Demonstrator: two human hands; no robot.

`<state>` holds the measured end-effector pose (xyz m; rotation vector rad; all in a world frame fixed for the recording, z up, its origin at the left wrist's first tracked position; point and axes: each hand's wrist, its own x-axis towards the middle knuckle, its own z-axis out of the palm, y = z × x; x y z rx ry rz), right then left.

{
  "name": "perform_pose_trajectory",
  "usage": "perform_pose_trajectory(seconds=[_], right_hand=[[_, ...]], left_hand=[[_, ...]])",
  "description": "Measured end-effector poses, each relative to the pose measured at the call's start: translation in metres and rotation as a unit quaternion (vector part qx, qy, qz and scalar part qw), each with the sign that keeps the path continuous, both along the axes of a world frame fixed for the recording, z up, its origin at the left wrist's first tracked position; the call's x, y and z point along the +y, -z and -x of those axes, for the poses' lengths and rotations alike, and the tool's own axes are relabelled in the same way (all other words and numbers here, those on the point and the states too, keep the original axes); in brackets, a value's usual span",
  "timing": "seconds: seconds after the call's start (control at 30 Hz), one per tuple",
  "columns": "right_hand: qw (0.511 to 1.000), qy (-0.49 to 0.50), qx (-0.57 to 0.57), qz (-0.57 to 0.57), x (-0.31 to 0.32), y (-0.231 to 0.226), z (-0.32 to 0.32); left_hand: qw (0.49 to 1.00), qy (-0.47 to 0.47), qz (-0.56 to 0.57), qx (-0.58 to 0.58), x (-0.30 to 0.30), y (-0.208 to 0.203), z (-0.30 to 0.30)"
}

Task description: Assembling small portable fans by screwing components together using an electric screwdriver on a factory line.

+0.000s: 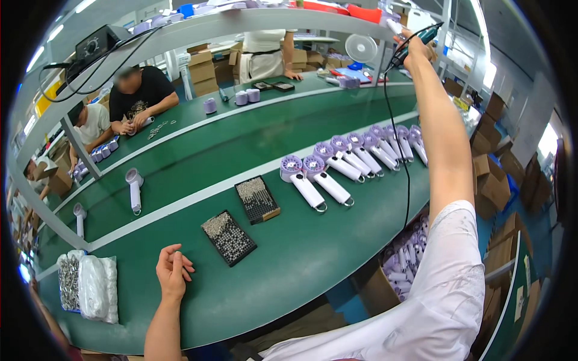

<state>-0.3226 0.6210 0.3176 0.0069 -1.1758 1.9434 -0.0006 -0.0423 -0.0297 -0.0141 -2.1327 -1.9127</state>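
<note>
At the upper right, near the overhead rail (pixel 289 19), the right hand (pixel 416 55) had its fingers wrapped around a teal-and-black power tool (pixel 426 36), whose black cord (pixel 390 114) hung down across the desk (pixel 301 259); low on the left, the left hand (pixel 172 274) was over the desk, its fingers loosely curled, with nothing visible in them; just beyond it lay two black trays (pixel 255 216) with small metal parts (pixel 226 231); farther right, lilac-and-white handheld fans (pixel 308 191) lay in a row; plastic bags (pixel 99 289) sat at the left.

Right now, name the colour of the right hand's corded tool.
The corded tool shows teal and black; head view.
</note>
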Motion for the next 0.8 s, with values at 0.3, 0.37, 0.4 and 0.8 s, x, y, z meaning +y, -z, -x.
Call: perform_pose_trajectory(seconds=[0.3,0.37,0.4,0.8], right_hand=[[0.979,-0.028,-0.143,-0.142,0.065,0.086,-0.159],[0.970,0.028,-0.203,-0.128,0.077,0.124,-0.208],[0.965,0.046,-0.236,-0.108,0.086,0.145,-0.226],[0.936,0.066,-0.329,0.108,0.156,0.339,-0.297]], left_hand=[[1.000,-0.011,-0.006,-0.007,-0.005,0.000,-0.001],[1.000,-0.005,-0.003,-0.008,-0.002,0.000,0.001],[1.000,0.002,-0.004,-0.013,-0.003,0.001,0.002],[0.999,-0.028,0.015,-0.017,-0.010,0.008,-0.004]])
